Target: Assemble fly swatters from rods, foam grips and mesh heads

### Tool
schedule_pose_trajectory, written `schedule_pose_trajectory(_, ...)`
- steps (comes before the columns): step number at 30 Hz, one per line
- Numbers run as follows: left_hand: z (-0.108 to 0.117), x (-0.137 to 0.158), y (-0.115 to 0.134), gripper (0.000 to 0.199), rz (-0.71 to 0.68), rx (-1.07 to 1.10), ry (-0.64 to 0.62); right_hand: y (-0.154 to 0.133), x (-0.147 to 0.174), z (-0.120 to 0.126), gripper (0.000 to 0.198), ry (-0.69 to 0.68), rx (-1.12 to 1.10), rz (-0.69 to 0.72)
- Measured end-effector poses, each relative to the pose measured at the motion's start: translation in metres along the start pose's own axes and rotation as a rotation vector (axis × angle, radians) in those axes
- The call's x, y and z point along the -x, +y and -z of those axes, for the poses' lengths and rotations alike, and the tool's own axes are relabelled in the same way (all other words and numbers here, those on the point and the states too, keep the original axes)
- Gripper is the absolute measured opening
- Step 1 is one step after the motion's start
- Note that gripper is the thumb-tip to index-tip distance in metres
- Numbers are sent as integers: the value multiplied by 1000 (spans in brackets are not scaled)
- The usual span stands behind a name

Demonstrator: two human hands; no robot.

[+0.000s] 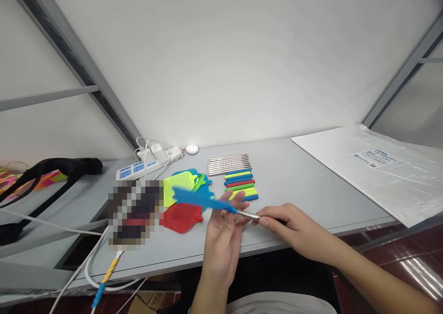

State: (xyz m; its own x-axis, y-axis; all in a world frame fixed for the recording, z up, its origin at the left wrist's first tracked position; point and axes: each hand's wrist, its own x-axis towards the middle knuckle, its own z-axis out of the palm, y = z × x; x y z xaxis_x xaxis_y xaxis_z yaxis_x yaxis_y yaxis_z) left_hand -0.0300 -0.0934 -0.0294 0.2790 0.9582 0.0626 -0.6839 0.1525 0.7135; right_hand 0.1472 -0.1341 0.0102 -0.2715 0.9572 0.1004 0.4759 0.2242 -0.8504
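A blue fly swatter [200, 200] with a thin metal rod [249, 215] is held above the table's front edge. My left hand [223, 240] grips it near where the blue head joins the rod. My right hand [294, 231] pinches the rod's other end. Behind the swatter lie flat mesh swatter heads [183, 198] in yellow, green, blue and red. A row of coloured handle sleeves [241, 185] sits to their right, and a bundle of metal rods [228, 163] lies behind those.
A white and blue power strip [145, 164] with plugged cables and a small white round device [192, 149] lie at the back. A blurred-out patch [134, 212] sits left of the heads. A plastic-wrapped white sheet stack [377, 166] fills the right. A black strap [51, 171] lies far left.
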Motion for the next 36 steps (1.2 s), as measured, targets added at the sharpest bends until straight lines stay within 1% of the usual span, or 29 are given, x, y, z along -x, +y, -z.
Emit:
schedule_pose_trajectory(2, -3, 0, 0, 33, -58, -17, 67, 5, 2, 0, 32, 176, 252, 79)
schedule_pose_trajectory(3, -3, 1, 2, 37, -86, -27, 69, 9, 4, 1, 31, 239, 366, 104)
schedule_pose_trajectory(5, -3, 2, 6, 49, -143, -36, 37, 16, 9, 3, 30, 319, 568, 135)
schedule_pose_trajectory(7, -4, 4, 10, 55, -166, -39, 56, 20, 13, 3, 29, 340, 735, 182)
schedule_pose_trajectory(8, -5, 5, 10, 53, -152, -38, 104, 20, 15, 1, 29, 336, 803, 212)
schedule_pose_trajectory(10, -7, 6, 7, 44, -115, -28, 240, 18, 16, -5, 28, 308, 876, 258)
schedule_pose_trajectory(11, -8, 7, 5, 41, -108, -25, 293, 16, 17, -8, 28, 286, 875, 261)
schedule_pose_trajectory(13, -10, 8, -1, 37, -135, -22, 322, 9, 17, -15, 29, 244, 801, 217)
schedule_pose_trajectory(16, -10, 9, -7, 32, -175, -36, 262, -3, 18, -17, 32, 176, 555, 88)
schedule_pose_trajectory(21, -14, 17, -2, 29, -170, -100, 150, -16, 20, -5, 40, -5, 90, -145)
schedule_pose_trajectory(23, -15, 19, 1, 29, -162, -134, 122, -16, 19, 0, 41, -86, -78, -213)
schedule_pose_trajectory(25, -14, 19, 4, 30, -141, -170, 90, -15, 18, 2, 41, -139, -190, -251)
schedule_pose_trajectory(26, -12, 17, 5, 29, -129, -182, 75, -14, 17, 1, 41, -149, -211, -261)
schedule_pose_trajectory(28, -7, 12, 5, 29, -100, -180, 46, -13, 15, -2, 41, -114, -173, -249)
schedule_pose_trajectory(33, 6, 3, 3, 26, -12, -125, 20, -14, 10, -9, 41, 40, 156, -104)
schedule_pose_trajectory(36, 7, 3, -1, 26, 19, -154, 5, -12, 11, -10, 36, 90, 255, -48)
